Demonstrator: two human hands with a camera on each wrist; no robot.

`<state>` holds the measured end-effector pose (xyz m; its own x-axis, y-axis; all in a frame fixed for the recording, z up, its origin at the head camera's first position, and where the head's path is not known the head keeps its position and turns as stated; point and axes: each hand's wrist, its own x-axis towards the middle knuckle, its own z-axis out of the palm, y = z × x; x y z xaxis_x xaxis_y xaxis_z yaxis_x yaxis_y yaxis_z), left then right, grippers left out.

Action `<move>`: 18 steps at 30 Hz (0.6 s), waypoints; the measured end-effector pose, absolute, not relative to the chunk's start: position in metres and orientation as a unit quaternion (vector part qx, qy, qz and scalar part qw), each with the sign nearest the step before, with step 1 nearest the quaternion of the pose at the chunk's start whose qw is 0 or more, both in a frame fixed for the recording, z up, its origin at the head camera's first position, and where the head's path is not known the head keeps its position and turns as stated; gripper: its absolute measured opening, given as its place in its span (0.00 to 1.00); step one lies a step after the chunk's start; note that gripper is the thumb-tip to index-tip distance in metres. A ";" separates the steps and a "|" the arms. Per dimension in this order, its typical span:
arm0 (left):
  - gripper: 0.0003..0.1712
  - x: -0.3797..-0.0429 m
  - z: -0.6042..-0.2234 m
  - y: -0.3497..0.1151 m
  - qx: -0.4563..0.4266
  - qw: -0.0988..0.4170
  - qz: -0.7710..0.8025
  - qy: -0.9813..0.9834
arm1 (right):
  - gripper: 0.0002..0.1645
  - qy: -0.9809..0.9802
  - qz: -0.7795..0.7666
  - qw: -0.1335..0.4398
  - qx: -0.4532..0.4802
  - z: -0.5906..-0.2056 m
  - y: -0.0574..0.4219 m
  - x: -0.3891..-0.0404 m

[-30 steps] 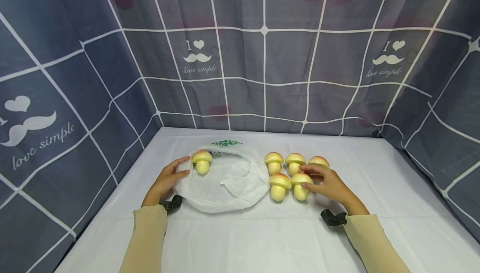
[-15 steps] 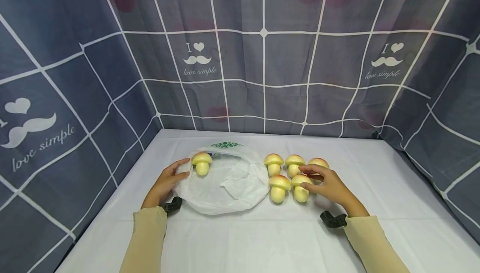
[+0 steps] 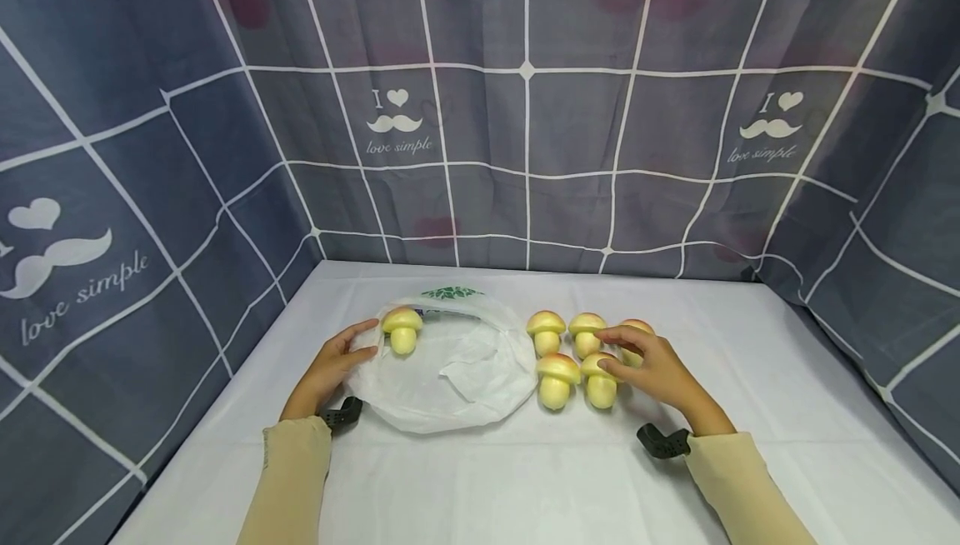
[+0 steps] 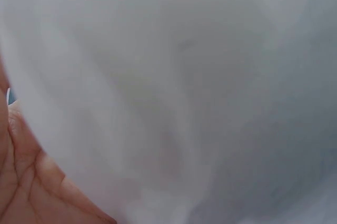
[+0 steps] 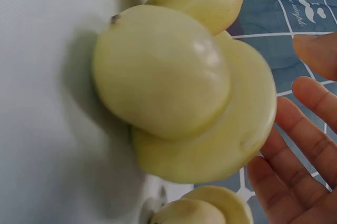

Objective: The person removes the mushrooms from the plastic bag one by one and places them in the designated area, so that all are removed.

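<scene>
A white plastic bag (image 3: 480, 403) with a green print lies spread out, its mouth facing up. One glossy yellow mushroom (image 3: 402, 332) shows at the left side of that mouth. My left hand (image 3: 330, 366) rests against the bag's left edge, thumb and fingers spread apart; in the left wrist view the bag (image 4: 158, 77) hides most of it. On the right, my right hand (image 3: 656, 366) reaches over the near-right mushroom (image 3: 601, 391), fingers parted around its cap. The right wrist view shows this mushroom (image 5: 158, 71) large beside extended fingers (image 5: 310, 145).
Several more yellow mushrooms with reddish cap tops stand in two rows right of the bag, including a front-left mushroom (image 3: 555, 387) and a back-left mushroom (image 3: 546, 330). A white cloth (image 3: 480, 487) covers the table. A dark checked curtain (image 3: 570, 128) encloses the back and sides.
The whole head view has shifted slightly, with the scene a little lower. Both hands, the bag and the mushrooms keep nearly the same places; the right-hand fingers still surround the same cap.
</scene>
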<state>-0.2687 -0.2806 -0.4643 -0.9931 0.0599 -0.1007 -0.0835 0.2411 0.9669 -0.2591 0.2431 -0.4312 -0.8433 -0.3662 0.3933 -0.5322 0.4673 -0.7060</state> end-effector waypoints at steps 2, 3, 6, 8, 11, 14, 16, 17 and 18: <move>0.40 -0.268 -0.464 -0.280 -0.008 0.060 0.617 0.784 | 0.20 -0.850 0.445 0.097 0.265 -0.430 0.241 -0.260; 0.40 -0.267 -0.464 -0.280 -0.008 0.060 0.617 0.785 | 0.20 -0.850 0.444 0.098 0.266 -0.429 0.240 -0.261; 0.40 -0.266 -0.465 -0.280 -0.011 0.060 0.616 0.785 | 0.21 -0.850 0.442 0.092 0.271 -0.427 0.238 -0.263; 0.40 -0.266 -0.466 -0.280 -0.009 0.060 0.617 0.785 | 0.21 -0.850 0.440 0.086 0.277 -0.425 0.235 -0.265; 0.40 -0.267 -0.466 -0.280 -0.007 0.059 0.618 0.784 | 0.21 -0.848 0.442 0.071 0.285 -0.420 0.231 -0.267; 0.40 -0.268 -0.466 -0.281 -0.005 0.059 0.621 0.781 | 0.20 -0.843 0.449 0.056 0.291 -0.415 0.226 -0.269; 0.40 -0.268 -0.465 -0.281 -0.004 0.060 0.622 0.781 | 0.20 -0.839 0.456 0.049 0.292 -0.411 0.223 -0.269; 0.40 -0.269 -0.465 -0.281 -0.003 0.061 0.622 0.781 | 0.20 -0.838 0.459 0.046 0.293 -0.410 0.221 -0.269; 0.40 -0.269 -0.465 -0.281 -0.003 0.061 0.622 0.780 | 0.20 -0.835 0.461 0.043 0.297 -0.408 0.219 -0.270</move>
<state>-0.2690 -0.2808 -0.4646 -0.9926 0.0705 -0.0984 -0.0803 0.2252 0.9710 -0.2697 0.2192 -0.4082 -0.8202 -0.4554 0.3462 -0.5355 0.3982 -0.7448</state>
